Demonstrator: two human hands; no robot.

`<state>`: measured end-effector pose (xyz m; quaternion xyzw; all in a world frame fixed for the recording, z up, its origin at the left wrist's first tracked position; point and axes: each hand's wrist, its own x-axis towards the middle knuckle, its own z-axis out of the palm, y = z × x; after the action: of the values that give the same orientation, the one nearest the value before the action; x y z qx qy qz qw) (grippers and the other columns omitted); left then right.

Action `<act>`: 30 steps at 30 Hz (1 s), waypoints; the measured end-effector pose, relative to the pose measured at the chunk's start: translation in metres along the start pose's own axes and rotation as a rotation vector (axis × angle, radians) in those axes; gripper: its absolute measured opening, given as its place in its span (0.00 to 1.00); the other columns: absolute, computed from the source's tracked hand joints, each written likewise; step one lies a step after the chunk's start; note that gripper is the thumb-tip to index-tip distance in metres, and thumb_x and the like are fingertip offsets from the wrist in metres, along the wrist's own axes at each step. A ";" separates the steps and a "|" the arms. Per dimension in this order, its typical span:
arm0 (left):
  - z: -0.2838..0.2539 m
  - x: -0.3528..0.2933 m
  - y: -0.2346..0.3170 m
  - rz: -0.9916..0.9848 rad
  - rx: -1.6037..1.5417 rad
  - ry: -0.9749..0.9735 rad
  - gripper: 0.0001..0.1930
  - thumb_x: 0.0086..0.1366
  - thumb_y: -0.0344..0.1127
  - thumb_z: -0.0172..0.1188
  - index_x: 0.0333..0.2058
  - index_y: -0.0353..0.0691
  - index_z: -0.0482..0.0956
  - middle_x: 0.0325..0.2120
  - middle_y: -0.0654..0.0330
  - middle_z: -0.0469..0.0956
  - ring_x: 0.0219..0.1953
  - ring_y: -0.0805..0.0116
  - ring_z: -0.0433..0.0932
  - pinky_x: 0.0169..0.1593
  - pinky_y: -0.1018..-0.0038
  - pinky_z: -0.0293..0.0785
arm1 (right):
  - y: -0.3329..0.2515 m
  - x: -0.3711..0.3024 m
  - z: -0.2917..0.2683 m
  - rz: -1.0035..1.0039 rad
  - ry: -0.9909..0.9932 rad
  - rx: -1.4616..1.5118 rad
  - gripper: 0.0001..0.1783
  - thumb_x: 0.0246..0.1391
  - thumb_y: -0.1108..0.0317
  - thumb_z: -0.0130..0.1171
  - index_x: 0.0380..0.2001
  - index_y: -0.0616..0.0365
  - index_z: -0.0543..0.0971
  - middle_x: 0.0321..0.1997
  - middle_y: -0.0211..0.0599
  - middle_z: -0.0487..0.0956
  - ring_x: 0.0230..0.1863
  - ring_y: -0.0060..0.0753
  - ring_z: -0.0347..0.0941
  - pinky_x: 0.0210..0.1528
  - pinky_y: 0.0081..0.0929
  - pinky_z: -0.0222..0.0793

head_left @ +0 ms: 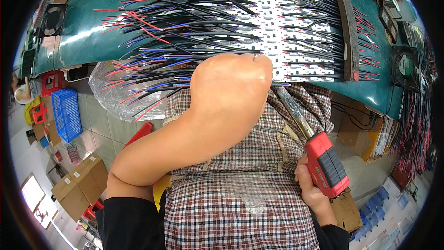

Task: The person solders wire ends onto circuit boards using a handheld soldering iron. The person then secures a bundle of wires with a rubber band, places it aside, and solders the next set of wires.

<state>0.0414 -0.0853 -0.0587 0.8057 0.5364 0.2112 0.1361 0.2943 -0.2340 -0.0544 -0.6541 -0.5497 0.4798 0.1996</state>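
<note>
Across the table lies a white panel of small circuit boards, with rows of black-sleeved wires running out to both sides. My left hand is curled over the panel's near edge, its back toward me. Its fingers bend out of sight, so what they grip is hidden. My right hand is wrapped round the grip of a red-and-black handheld tool with a long metal shaft, much like a large soldering iron. The shaft slants up and left, its end close to the panel's near edge, beside my left hand.
A dark bar lies across the right-hand wires on the green table. Small fans stand at both sides. Clear plastic hangs below the near edge. A blue crate and cardboard boxes are on the left.
</note>
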 end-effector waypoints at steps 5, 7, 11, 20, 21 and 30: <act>-0.002 0.000 0.001 0.003 0.008 -0.003 0.08 0.50 0.27 0.68 0.26 0.39 0.76 0.21 0.56 0.78 0.25 0.53 0.79 0.31 0.60 0.75 | -0.004 0.002 0.001 -0.067 0.037 -0.010 0.12 0.48 0.75 0.69 0.37 0.62 0.83 0.32 0.42 0.80 0.30 0.44 0.79 0.33 0.34 0.75; -0.003 0.000 0.001 0.011 -0.001 -0.001 0.08 0.50 0.27 0.68 0.27 0.39 0.75 0.21 0.56 0.78 0.25 0.53 0.79 0.31 0.60 0.75 | -0.006 0.001 0.002 -0.130 0.079 -0.014 0.11 0.48 0.75 0.69 0.37 0.62 0.83 0.32 0.42 0.80 0.30 0.44 0.79 0.33 0.33 0.75; -0.001 0.000 0.000 0.001 0.009 0.000 0.08 0.50 0.26 0.67 0.27 0.39 0.76 0.21 0.56 0.78 0.25 0.53 0.79 0.31 0.61 0.75 | -0.006 0.003 0.002 -0.116 0.116 -0.009 0.11 0.47 0.75 0.69 0.36 0.63 0.82 0.32 0.43 0.80 0.29 0.43 0.79 0.31 0.33 0.74; -0.004 0.000 0.001 0.005 -0.008 -0.017 0.06 0.52 0.27 0.67 0.27 0.38 0.78 0.23 0.55 0.79 0.27 0.53 0.81 0.32 0.61 0.76 | -0.002 0.004 0.000 -0.114 0.065 -0.057 0.11 0.46 0.76 0.69 0.36 0.62 0.82 0.31 0.41 0.80 0.27 0.42 0.78 0.30 0.32 0.73; -0.004 0.001 0.001 0.006 -0.008 -0.020 0.06 0.52 0.27 0.67 0.27 0.38 0.78 0.23 0.55 0.79 0.27 0.53 0.81 0.33 0.61 0.76 | -0.001 0.003 0.000 -0.117 0.058 -0.062 0.11 0.46 0.76 0.69 0.36 0.62 0.82 0.31 0.41 0.80 0.27 0.41 0.78 0.30 0.32 0.74; -0.005 0.003 0.000 0.014 -0.016 -0.020 0.05 0.52 0.27 0.66 0.25 0.38 0.78 0.22 0.54 0.79 0.27 0.52 0.81 0.33 0.60 0.77 | -0.007 0.004 0.000 -0.198 0.043 -0.214 0.12 0.47 0.76 0.71 0.37 0.63 0.84 0.34 0.41 0.81 0.29 0.40 0.80 0.32 0.32 0.76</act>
<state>0.0399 -0.0826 -0.0538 0.8103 0.5277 0.2083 0.1467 0.2905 -0.2284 -0.0508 -0.6243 -0.6552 0.3822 0.1868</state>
